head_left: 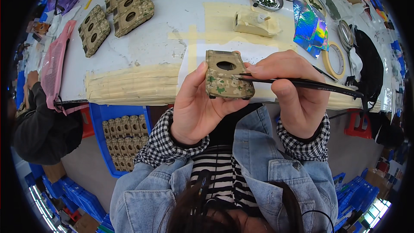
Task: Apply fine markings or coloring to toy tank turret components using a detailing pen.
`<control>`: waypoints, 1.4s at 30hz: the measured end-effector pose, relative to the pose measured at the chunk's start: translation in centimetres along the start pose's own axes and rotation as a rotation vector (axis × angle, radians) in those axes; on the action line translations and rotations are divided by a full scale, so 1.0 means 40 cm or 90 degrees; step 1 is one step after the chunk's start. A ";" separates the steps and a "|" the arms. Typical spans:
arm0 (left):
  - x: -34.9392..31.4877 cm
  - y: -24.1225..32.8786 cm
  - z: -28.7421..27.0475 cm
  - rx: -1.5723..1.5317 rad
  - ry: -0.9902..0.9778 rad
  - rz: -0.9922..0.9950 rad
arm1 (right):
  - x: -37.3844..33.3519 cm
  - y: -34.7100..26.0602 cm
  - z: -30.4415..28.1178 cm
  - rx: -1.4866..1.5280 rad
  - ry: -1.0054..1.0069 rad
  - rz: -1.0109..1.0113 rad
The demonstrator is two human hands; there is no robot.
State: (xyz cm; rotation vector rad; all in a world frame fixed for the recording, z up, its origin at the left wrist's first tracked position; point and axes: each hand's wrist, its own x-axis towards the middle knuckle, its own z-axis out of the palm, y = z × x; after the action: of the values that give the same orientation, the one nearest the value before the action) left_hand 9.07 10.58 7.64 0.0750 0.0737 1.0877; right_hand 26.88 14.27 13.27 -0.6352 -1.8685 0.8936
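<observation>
While the left hand (194,108), half closed, holds the camouflaged hull (222,83) over the near edge of the desk (129,54), long axis apparently toward the far edge, the right hand (310,103), just to the hull's right, pinches black tweezers (332,88), tips at its face; contact cannot be told.

Head view: wide fisheye, worn on the head, facing down
White, tape-edged tabletop (172,13): ahead and below, seen from above, near
Black-and-white striped shirt (221,172): close below the camera

The white table (168,11) bears camouflage shells (137,10); also a tape roll (326,63).
</observation>
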 end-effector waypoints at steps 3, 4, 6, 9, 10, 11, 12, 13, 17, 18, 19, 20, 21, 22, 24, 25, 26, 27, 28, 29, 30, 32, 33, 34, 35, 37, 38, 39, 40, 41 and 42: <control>0.003 0.002 -0.005 -0.009 -0.003 -0.002 | 0.002 0.005 0.000 0.006 0.004 0.002; 0.002 0.002 -0.009 -0.013 -0.007 -0.005 | 0.001 0.005 0.000 0.008 0.006 0.000; 0.001 0.002 -0.010 -0.015 -0.003 -0.008 | 0.000 0.008 -0.001 0.010 0.010 -0.004; 0.000 0.003 -0.008 -0.012 0.014 -0.011 | -0.002 0.007 0.000 0.009 0.014 0.001; 0.000 0.002 -0.008 -0.013 0.017 -0.010 | -0.002 0.007 0.000 0.009 0.014 0.004; 0.000 0.002 -0.008 -0.014 0.019 -0.010 | -0.001 0.007 0.000 0.009 0.014 0.004; 0.000 0.003 -0.009 -0.011 0.020 -0.012 | -0.001 0.007 0.000 0.009 0.015 0.004; 0.001 0.004 -0.011 -0.008 0.021 -0.015 | 0.000 0.007 0.001 0.009 0.015 0.005; 0.001 0.003 -0.012 -0.017 0.021 -0.012 | 0.001 0.007 0.003 0.013 0.017 0.009; 0.001 0.002 -0.012 -0.019 0.021 -0.010 | 0.001 0.007 0.003 0.013 0.016 0.009; 0.001 0.002 -0.012 -0.022 0.020 -0.009 | 0.001 0.007 0.003 0.013 0.015 0.009; 0.001 0.002 -0.012 -0.025 0.020 -0.008 | 0.001 0.007 0.003 0.012 0.015 0.010; 0.001 0.002 -0.012 -0.026 0.018 -0.008 | 0.001 0.007 0.003 0.012 0.015 0.010; 0.001 0.002 -0.014 -0.027 0.017 -0.008 | 0.001 0.007 0.003 0.012 0.015 0.011; 0.001 0.001 -0.015 -0.031 0.015 -0.008 | 0.002 0.007 0.004 0.009 0.015 0.009; 0.001 0.001 -0.015 -0.033 0.014 -0.009 | 0.002 0.007 0.004 0.008 0.015 0.007; 0.001 0.001 -0.015 -0.036 0.013 -0.009 | 0.002 0.007 0.004 0.009 0.014 0.008; 0.001 0.001 -0.014 -0.037 0.017 -0.008 | 0.002 0.007 0.003 0.010 0.012 0.009; 0.000 0.001 -0.012 -0.037 0.021 -0.007 | 0.002 0.007 0.003 0.011 0.011 0.010; 0.000 0.001 -0.011 -0.038 0.025 -0.005 | 0.001 0.009 0.003 0.018 0.013 0.007; 0.000 0.001 -0.012 -0.042 0.027 -0.010 | 0.000 0.012 0.003 0.025 0.015 0.004; 0.000 0.003 -0.014 -0.051 0.029 -0.018 | -0.001 0.013 0.003 0.034 0.019 0.008; 0.000 0.003 -0.013 -0.052 0.033 -0.017 | -0.002 0.012 0.003 0.037 0.020 0.014; 0.001 0.002 -0.013 -0.054 0.037 -0.017 | -0.003 0.011 0.003 0.039 0.023 0.021; 0.001 0.002 -0.012 -0.056 0.040 -0.017 | -0.002 0.010 0.003 0.037 0.018 0.021; 0.001 0.002 -0.010 -0.060 0.036 -0.015 | 0.001 0.007 0.000 0.032 0.008 0.022; 0.000 0.002 -0.009 -0.061 0.035 -0.013 | 0.001 0.007 0.000 0.034 0.009 0.024; 0.001 0.002 -0.008 -0.060 0.036 -0.014 | 0.001 0.006 0.001 0.036 0.010 0.025; 0.001 0.002 -0.007 -0.058 0.038 -0.014 | 0.001 0.006 0.001 0.037 0.011 0.027; 0.002 0.002 -0.007 -0.057 0.039 -0.014 | 0.001 0.007 0.002 0.038 0.012 0.025; 0.002 0.002 -0.007 -0.058 0.038 -0.013 | 0.001 0.008 0.003 0.039 0.014 0.024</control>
State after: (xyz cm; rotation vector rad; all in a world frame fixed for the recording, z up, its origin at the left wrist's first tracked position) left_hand 9.00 10.69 7.37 -0.0396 0.0789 1.0713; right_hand 26.78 14.45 13.00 -0.6420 -1.8081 0.9599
